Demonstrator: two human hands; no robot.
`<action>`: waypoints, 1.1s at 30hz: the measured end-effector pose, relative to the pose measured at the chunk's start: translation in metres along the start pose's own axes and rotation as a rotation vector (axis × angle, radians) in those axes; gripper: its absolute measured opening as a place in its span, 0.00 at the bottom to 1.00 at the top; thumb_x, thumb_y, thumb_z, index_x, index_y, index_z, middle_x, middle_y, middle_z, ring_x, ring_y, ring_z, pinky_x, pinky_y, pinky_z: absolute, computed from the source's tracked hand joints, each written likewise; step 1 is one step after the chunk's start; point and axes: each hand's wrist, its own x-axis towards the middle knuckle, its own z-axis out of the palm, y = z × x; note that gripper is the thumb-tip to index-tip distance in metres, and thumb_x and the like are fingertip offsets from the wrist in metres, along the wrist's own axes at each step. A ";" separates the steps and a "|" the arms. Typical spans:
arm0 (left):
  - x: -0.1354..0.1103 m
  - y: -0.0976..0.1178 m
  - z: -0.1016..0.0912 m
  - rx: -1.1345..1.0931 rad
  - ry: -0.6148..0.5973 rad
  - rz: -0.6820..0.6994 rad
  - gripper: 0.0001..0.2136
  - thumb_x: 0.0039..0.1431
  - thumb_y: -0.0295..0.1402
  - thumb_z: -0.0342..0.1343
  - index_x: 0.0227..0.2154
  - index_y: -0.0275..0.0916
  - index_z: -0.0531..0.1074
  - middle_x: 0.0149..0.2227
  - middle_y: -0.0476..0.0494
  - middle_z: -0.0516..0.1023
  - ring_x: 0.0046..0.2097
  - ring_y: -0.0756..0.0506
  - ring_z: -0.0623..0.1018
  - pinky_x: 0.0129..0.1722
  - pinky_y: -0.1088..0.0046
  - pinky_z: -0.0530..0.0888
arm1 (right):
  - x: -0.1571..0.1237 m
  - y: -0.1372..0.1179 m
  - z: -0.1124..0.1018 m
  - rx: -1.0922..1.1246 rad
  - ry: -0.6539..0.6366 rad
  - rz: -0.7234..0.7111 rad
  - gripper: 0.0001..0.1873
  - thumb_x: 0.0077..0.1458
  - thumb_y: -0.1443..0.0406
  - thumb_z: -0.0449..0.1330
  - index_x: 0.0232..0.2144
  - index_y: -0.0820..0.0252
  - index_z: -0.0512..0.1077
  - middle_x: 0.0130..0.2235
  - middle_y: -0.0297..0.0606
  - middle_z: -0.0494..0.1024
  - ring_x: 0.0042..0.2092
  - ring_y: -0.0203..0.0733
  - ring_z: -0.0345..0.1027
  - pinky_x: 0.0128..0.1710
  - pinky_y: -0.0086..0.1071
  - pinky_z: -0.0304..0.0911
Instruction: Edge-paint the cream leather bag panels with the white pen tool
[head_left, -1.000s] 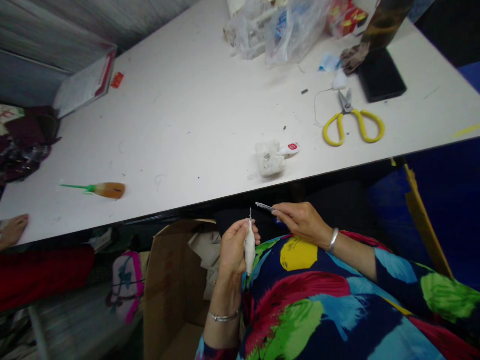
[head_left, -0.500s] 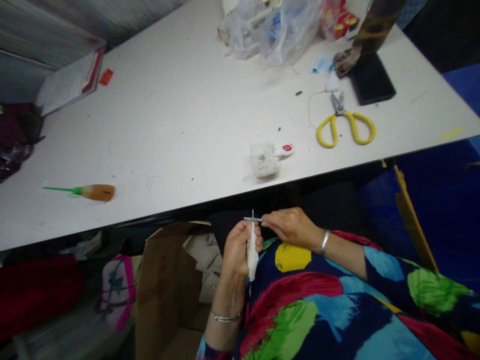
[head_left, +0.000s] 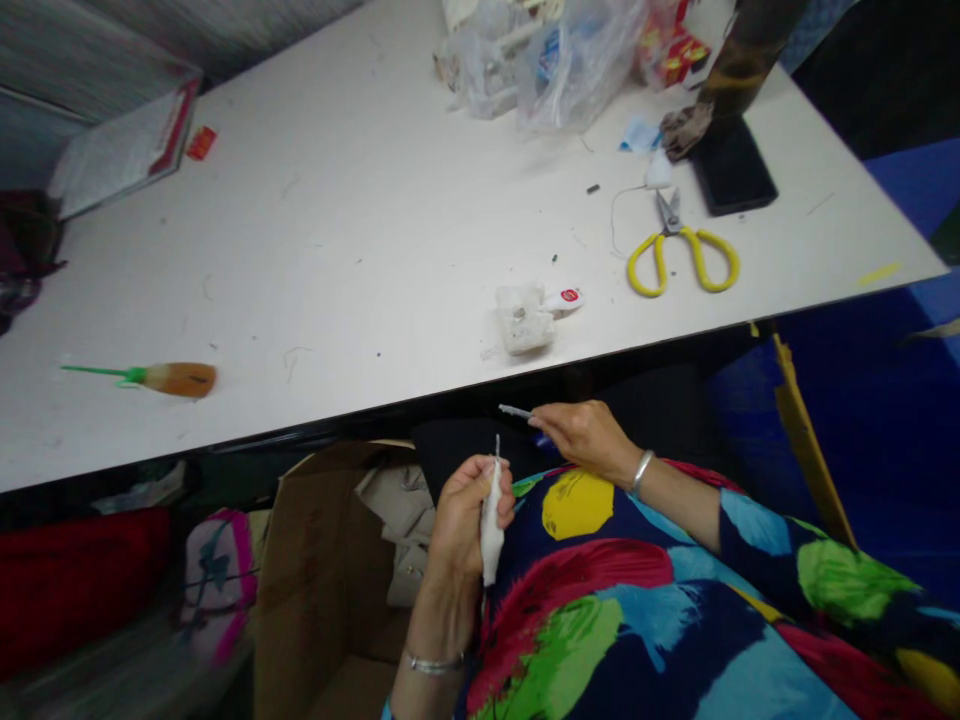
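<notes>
My left hand (head_left: 469, 500) is closed around a white-wrapped, spindle-shaped handle (head_left: 491, 535). From its upper end a thin metal tip sticks up. My right hand (head_left: 585, 432) pinches a slim grey metal tool (head_left: 515, 411) that points left, just above and to the right of that tip. A small gap separates the two; the exact kind of either tool is too small to make out. Both hands are over my lap, below the table's front edge. Closest on the table is a whitish translucent lump (head_left: 525, 325) beside a small white piece with a red mark (head_left: 568, 298).
Yellow-handled scissors (head_left: 671, 240) lie on the table (head_left: 337, 230) near a black phone-like slab (head_left: 731, 170). At the left lies an orange-brown bottle with a green nozzle (head_left: 180, 379). Plastic bags (head_left: 577, 70) are at the back. A cardboard box (head_left: 307, 580) holding beige cloth stands below.
The grey tool, earlier touching or crossing the thin metal tip, is now apart from it, up and to the right. My left hand has dropped slightly. The view has shifted a little.
</notes>
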 end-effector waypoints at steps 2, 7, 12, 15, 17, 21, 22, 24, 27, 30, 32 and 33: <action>0.004 0.001 -0.004 -0.026 0.015 0.044 0.18 0.41 0.35 0.75 0.32 0.34 0.74 0.25 0.50 0.75 0.20 0.55 0.68 0.16 0.81 0.61 | 0.001 -0.002 0.000 0.049 -0.019 -0.004 0.16 0.73 0.59 0.53 0.40 0.57 0.79 0.34 0.36 0.84 0.33 0.38 0.76 0.31 0.30 0.55; 0.012 -0.001 -0.006 0.013 -0.029 0.087 0.18 0.46 0.40 0.74 0.32 0.34 0.75 0.27 0.48 0.76 0.21 0.54 0.70 0.17 0.80 0.64 | 0.000 0.001 0.000 0.175 0.048 0.128 0.16 0.73 0.58 0.53 0.40 0.57 0.79 0.32 0.34 0.82 0.32 0.37 0.76 0.33 0.28 0.59; 0.010 -0.006 -0.003 0.079 0.048 0.125 0.21 0.40 0.42 0.77 0.30 0.35 0.75 0.29 0.48 0.79 0.22 0.53 0.73 0.21 0.79 0.69 | -0.005 0.007 0.000 0.285 0.039 0.155 0.16 0.72 0.57 0.54 0.42 0.56 0.80 0.32 0.34 0.83 0.31 0.37 0.76 0.33 0.27 0.63; 0.009 -0.006 -0.003 0.099 0.098 0.102 0.20 0.37 0.39 0.78 0.30 0.35 0.77 0.25 0.49 0.78 0.23 0.52 0.74 0.23 0.78 0.72 | -0.006 0.004 -0.002 0.344 0.061 0.131 0.15 0.72 0.57 0.55 0.43 0.56 0.80 0.33 0.35 0.83 0.32 0.37 0.77 0.34 0.27 0.64; 0.008 -0.005 -0.004 0.121 0.127 0.090 0.21 0.40 0.41 0.76 0.33 0.33 0.79 0.24 0.48 0.78 0.23 0.52 0.75 0.23 0.78 0.74 | -0.006 0.001 -0.003 0.354 0.068 0.084 0.15 0.72 0.58 0.55 0.44 0.57 0.80 0.34 0.36 0.83 0.33 0.37 0.77 0.34 0.27 0.64; 0.010 -0.005 -0.004 0.196 0.153 0.106 0.23 0.43 0.46 0.74 0.36 0.32 0.80 0.27 0.44 0.80 0.26 0.49 0.78 0.24 0.76 0.77 | -0.007 -0.004 -0.004 0.294 0.062 -0.047 0.15 0.73 0.60 0.54 0.44 0.59 0.79 0.36 0.37 0.83 0.34 0.37 0.77 0.35 0.28 0.64; 0.010 -0.005 -0.004 0.217 0.149 0.118 0.23 0.44 0.46 0.73 0.36 0.32 0.80 0.27 0.45 0.80 0.26 0.49 0.78 0.24 0.76 0.77 | -0.007 -0.006 -0.005 0.273 0.056 -0.083 0.15 0.73 0.60 0.54 0.44 0.60 0.79 0.36 0.38 0.84 0.34 0.37 0.77 0.36 0.28 0.65; 0.012 -0.005 -0.003 0.260 0.133 0.144 0.21 0.47 0.47 0.72 0.35 0.33 0.79 0.26 0.46 0.79 0.24 0.50 0.77 0.23 0.76 0.76 | -0.007 -0.009 -0.006 0.214 0.031 -0.148 0.16 0.74 0.59 0.53 0.44 0.59 0.79 0.36 0.38 0.83 0.35 0.38 0.77 0.37 0.28 0.64; 0.014 -0.005 0.001 0.307 0.101 0.175 0.19 0.50 0.47 0.69 0.34 0.34 0.78 0.24 0.49 0.76 0.21 0.52 0.73 0.20 0.78 0.72 | -0.007 -0.014 -0.006 0.100 -0.010 -0.239 0.16 0.74 0.60 0.52 0.44 0.59 0.79 0.32 0.38 0.81 0.33 0.38 0.75 0.34 0.30 0.61; 0.014 -0.003 0.004 0.325 0.059 0.167 0.17 0.53 0.46 0.67 0.32 0.35 0.77 0.23 0.51 0.74 0.19 0.54 0.69 0.17 0.79 0.67 | -0.008 -0.017 -0.005 0.021 -0.021 -0.288 0.14 0.73 0.63 0.53 0.44 0.59 0.78 0.31 0.37 0.80 0.32 0.38 0.73 0.32 0.31 0.58; 0.012 -0.003 0.005 0.336 0.053 0.160 0.16 0.54 0.45 0.66 0.32 0.36 0.77 0.21 0.52 0.73 0.18 0.54 0.67 0.15 0.80 0.64 | -0.007 -0.015 -0.003 -0.006 -0.036 -0.272 0.13 0.73 0.63 0.53 0.44 0.58 0.78 0.31 0.36 0.81 0.32 0.38 0.74 0.31 0.31 0.56; 0.010 -0.003 0.005 0.344 0.057 0.152 0.16 0.53 0.45 0.66 0.31 0.36 0.76 0.21 0.53 0.72 0.17 0.54 0.66 0.15 0.80 0.63 | -0.007 -0.013 -0.002 -0.014 -0.041 -0.247 0.13 0.73 0.62 0.53 0.44 0.57 0.78 0.32 0.36 0.81 0.33 0.38 0.74 0.31 0.31 0.55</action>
